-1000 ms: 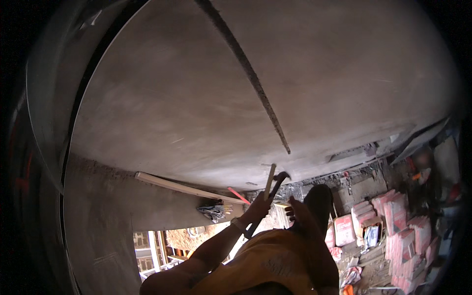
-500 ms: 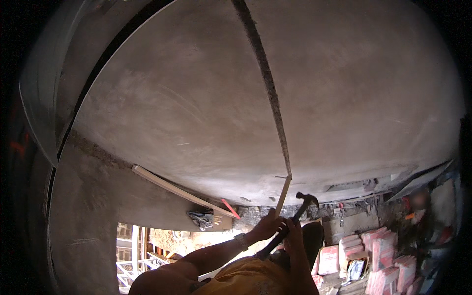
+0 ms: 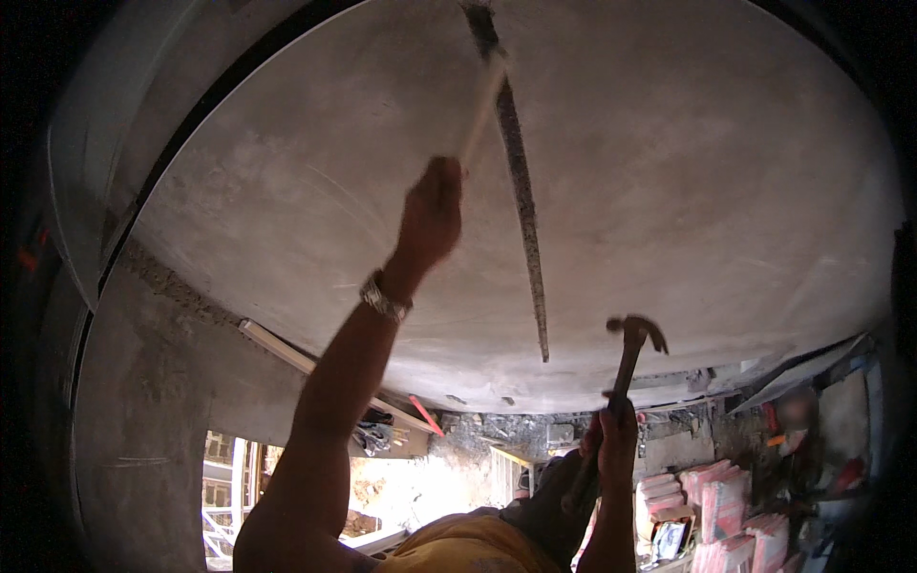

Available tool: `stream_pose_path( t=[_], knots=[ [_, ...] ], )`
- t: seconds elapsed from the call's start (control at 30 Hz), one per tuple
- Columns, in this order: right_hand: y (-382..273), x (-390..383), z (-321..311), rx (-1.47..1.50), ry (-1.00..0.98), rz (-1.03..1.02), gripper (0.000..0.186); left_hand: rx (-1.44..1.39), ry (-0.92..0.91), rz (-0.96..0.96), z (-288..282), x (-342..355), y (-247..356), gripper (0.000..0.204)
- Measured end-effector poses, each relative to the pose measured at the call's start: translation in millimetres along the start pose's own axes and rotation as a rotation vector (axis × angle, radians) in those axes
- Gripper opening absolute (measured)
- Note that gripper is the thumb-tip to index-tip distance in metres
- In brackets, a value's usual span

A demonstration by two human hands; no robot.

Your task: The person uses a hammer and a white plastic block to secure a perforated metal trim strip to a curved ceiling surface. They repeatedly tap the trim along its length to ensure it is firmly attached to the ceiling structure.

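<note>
On the grey plastered wall, a long dark groove runs vertically. My left hand, with a watch on its wrist, is raised left of the groove and closed round a pale thin stick. The stick is motion-blurred, and its upper end overlaps the groove's upper part. Lower right, my right hand grips a claw hammer by its handle, head upward, apart from the stick.
A long pale batten and a red strip lie along the wall's lower left. A bright opening is below left. Several pink-and-white bags are stacked at the lower right among rubble and clutter. My dark trousers show below.
My left hand has swung up and left, carrying the stick from the groove's lower end to its upper part. My right hand has moved right with the hammer, away from the stick.
</note>
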State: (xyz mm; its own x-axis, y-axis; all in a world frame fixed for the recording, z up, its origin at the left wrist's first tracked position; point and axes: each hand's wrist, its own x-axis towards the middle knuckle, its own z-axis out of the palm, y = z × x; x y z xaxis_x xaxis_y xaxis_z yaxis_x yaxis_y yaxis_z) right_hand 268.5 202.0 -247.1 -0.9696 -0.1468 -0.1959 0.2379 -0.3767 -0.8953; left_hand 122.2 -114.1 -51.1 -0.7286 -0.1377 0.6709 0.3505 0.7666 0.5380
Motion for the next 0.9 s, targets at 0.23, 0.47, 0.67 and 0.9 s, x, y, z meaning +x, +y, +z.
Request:
stream_pose_path(
  t=[0.23, 0.47, 0.67, 0.9],
  knots=[
    [-15.6, 49.0, 23.7, -0.541, 0.046, -0.408, 0.026, 0.132, 0.014, -0.118, -34.5, 79.6, 24.7, 0.045],
    [-79.8, 64.7, 75.2, -0.325, -0.082, -0.352, 0.024, 0.354, 0.005, 0.004, -61.3, 85.5, 25.6, 0.048],
    [-122.5, 87.6, 129.9, -0.269, -0.077, -0.651, 0.027, 0.529, -0.018, 0.143, -73.5, 79.1, 21.4, 0.041],
    [-178.6, 158.6, 212.3, -0.294, 0.058, -1.142, 0.033, 0.603, -0.079, 0.179, -65.6, 89.1, 32.1, 0.031]
  ],
)
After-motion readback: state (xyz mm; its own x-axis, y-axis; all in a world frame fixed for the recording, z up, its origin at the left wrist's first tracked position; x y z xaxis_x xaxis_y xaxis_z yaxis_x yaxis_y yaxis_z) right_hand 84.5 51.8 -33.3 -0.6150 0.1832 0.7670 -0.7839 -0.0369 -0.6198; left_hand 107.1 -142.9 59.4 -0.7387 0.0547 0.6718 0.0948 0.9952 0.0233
